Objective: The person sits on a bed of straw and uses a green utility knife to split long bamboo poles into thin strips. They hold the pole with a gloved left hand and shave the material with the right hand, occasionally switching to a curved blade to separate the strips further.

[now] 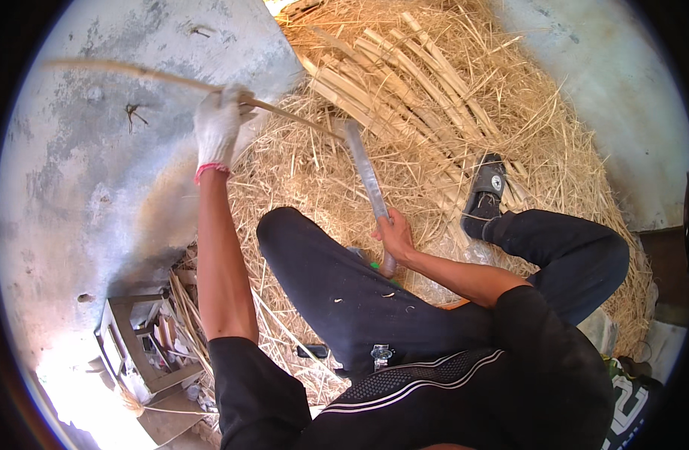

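My left hand (218,129), in a white work glove with a pink cuff, is closed around a long thin bamboo strip (290,115). The strip runs out to the left, its far end blurred, and slants down right to the knife. Bare, my right hand (395,235) grips a long, straight-bladed knife (365,171) above my bent leg. Its grey blade points away from me, and the handle's end shows below my fist. Near the blade's tip the strip's right end meets the blade; whether it is cut into, I cannot tell.
Split bamboo strips (427,81) lie in a row on a heap of pale shavings (284,176). My sandalled foot (487,187) rests beside them. A stained wall (74,187) stands left, with a wooden frame (176,377) holding scraps at lower left. A metal watch (381,355) lies near my lap.
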Available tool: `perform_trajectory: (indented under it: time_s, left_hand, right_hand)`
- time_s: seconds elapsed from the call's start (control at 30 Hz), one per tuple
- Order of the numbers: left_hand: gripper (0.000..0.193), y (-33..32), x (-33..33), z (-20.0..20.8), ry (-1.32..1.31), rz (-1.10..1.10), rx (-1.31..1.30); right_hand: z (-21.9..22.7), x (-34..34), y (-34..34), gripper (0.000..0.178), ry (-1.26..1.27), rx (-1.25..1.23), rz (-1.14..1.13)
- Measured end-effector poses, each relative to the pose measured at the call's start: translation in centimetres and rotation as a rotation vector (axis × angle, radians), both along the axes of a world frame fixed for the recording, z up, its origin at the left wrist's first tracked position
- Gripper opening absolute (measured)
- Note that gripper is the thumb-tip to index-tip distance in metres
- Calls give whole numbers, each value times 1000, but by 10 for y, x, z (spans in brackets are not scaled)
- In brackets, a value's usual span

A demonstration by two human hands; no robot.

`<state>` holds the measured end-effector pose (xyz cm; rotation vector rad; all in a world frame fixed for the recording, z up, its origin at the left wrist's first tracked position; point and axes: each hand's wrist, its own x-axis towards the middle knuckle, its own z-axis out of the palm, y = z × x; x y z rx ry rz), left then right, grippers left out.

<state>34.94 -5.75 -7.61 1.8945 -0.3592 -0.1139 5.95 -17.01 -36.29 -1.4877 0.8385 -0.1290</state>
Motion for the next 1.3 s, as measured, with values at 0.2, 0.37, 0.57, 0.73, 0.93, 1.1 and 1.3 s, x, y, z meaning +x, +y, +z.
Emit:
perform_trajectory:
  time_s: [0.2, 0.37, 0.57, 0.73, 0.93, 1.1, 1.3]
  left_hand:
    - [36, -5, -4, 1, 8, -120, -57]
    - [37, -3, -7, 0, 4, -162, -19]
    - [35, 11, -8, -5, 64, -181, -82]
    - [35, 1, -9, 1, 25, -167, -24]
    - [32, -7, -19, 0, 25, -160, -49]
    - [33, -6, -16, -6, 24, -81, -100]
    - [33, -6, -16, -6, 17, -72, -88]
  right_hand:
    - [97, 38, 3, 34, -309, 139, -8]
    - [127, 76, -13, 36, -214, -494, 364]
    - [88, 102, -32, 52, 167, -514, 452]
    - [108, 90, -39, 46, -62, -552, 397]
    - [49, 96, -33, 29, -47, -614, 299]
    - [78, 90, -37, 30, 26, -443, 360]
    - [54, 89, -16, 35, 92, -430, 283]
